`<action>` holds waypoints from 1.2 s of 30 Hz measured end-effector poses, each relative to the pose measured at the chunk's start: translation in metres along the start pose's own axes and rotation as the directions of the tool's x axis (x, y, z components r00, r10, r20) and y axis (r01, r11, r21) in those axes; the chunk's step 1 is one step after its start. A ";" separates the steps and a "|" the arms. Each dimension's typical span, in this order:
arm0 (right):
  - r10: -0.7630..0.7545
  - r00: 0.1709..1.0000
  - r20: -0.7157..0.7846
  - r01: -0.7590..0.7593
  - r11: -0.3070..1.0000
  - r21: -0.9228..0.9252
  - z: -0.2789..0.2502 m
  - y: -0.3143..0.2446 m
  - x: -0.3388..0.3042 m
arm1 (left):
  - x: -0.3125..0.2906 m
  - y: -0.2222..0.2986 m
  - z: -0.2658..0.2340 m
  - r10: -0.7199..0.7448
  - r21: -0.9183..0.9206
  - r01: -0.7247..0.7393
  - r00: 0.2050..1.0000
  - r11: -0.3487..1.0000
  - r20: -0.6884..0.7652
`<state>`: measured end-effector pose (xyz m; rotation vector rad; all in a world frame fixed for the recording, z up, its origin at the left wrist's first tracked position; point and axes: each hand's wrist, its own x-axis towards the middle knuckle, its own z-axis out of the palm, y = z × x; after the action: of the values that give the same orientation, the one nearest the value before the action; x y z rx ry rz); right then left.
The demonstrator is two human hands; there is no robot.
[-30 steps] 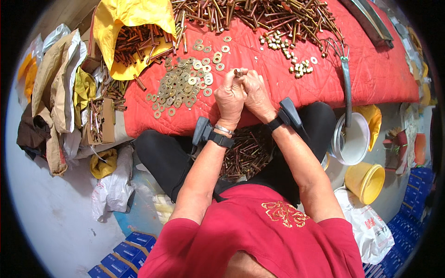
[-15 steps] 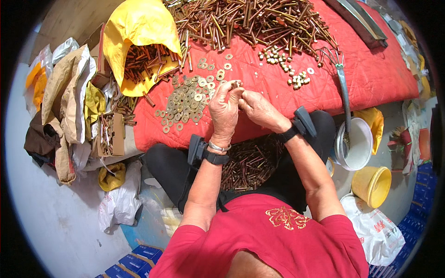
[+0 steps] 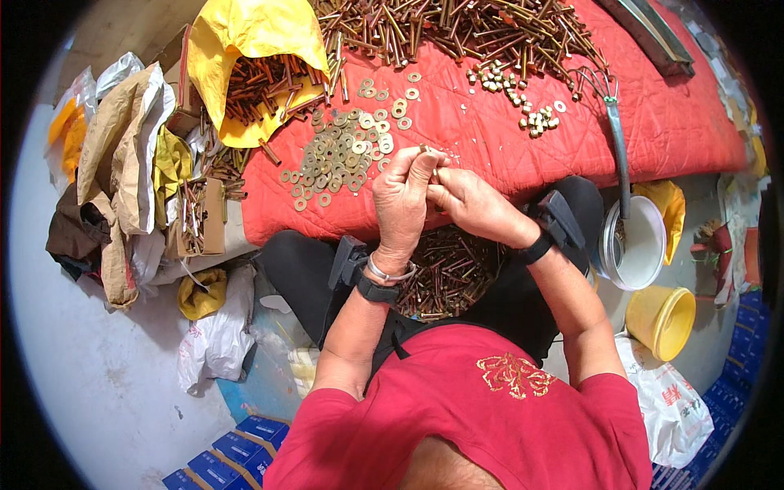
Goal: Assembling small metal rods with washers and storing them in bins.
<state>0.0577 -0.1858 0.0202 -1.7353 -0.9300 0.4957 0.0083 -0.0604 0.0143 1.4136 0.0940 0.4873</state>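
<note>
Over the near edge of the red quilted cloth [image 3: 441, 114], my two hands meet. My left hand [image 3: 399, 200] is closed, thumb and fingers pinching a brass-coloured bolt [image 3: 425, 149] whose tip shows above them; most of it is hidden. My right hand [image 3: 478, 204] is closed at the same bolt, fingertips against my left fingers. A spread of flat washers [image 3: 335, 159] lies left of my hands. Small brass-coloured nuts [image 3: 539, 122] sit in a loose group at the right. Below my hands, between my legs, is a heap of bolts [image 3: 445, 273].
A big pile of bolts [image 3: 457, 28] covers the far side. At the left, a yellow bag [image 3: 253, 28] spills bolts, beside a small cardboard box [image 3: 214, 216]. To the right are a grey tube tool with wire prongs [image 3: 618, 151], a white bucket [image 3: 641, 245] and a yellow bucket [image 3: 674, 325].
The view has shifted slightly, so the table goods sit higher and a little further right. My hands stay together on the bolt; my right hand has slid lower against my left.
</note>
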 end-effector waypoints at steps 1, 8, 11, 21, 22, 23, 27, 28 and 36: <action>0.021 0.997 0.068 -0.029 0.993 0.113 -0.005 0.001 -0.001 | 0.000 0.003 0.000 0.002 -0.001 -0.002 1.000 1.000 0.002; 0.127 0.929 0.349 -0.329 0.716 0.616 -0.010 -0.008 -0.003 | 0.000 0.025 -0.009 -0.267 -0.308 0.361 0.914 0.880 0.307; 0.149 0.935 0.320 -0.323 0.731 0.601 -0.006 -0.006 -0.005 | -0.003 0.023 -0.008 -0.250 -0.375 0.339 0.931 0.863 0.265; 0.159 0.980 0.115 -0.194 0.875 0.444 0.021 0.026 0.006 | -0.003 -0.007 -0.018 -0.322 -0.304 0.368 0.927 0.879 0.192; 0.136 0.987 0.089 -0.162 0.877 0.453 0.020 0.023 0.010 | -0.002 -0.012 -0.018 -0.290 -0.305 0.329 0.942 0.894 0.166; 0.200 0.977 0.070 -0.209 0.858 0.470 0.020 0.016 0.007 | -0.006 -0.014 -0.024 -0.330 -0.300 0.385 0.918 0.873 0.219; 0.215 0.975 0.052 -0.215 0.860 0.463 0.023 0.023 0.012 | -0.003 -0.030 -0.019 -0.418 -0.477 0.423 0.900 0.771 0.124; 0.220 0.975 0.042 -0.215 0.869 0.446 0.024 0.024 0.012 | -0.003 -0.032 -0.021 -0.421 -0.479 0.425 0.899 0.768 0.122; -0.099 0.955 -0.280 -0.001 0.941 -0.337 -0.044 0.015 0.009 | 0.008 -0.063 -0.045 -0.710 -0.932 0.246 0.704 0.266 -0.017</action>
<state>0.0999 -0.2073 0.0234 -2.0182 -0.8746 0.0387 0.0171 -0.0201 -0.0525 0.0974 0.5748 0.2146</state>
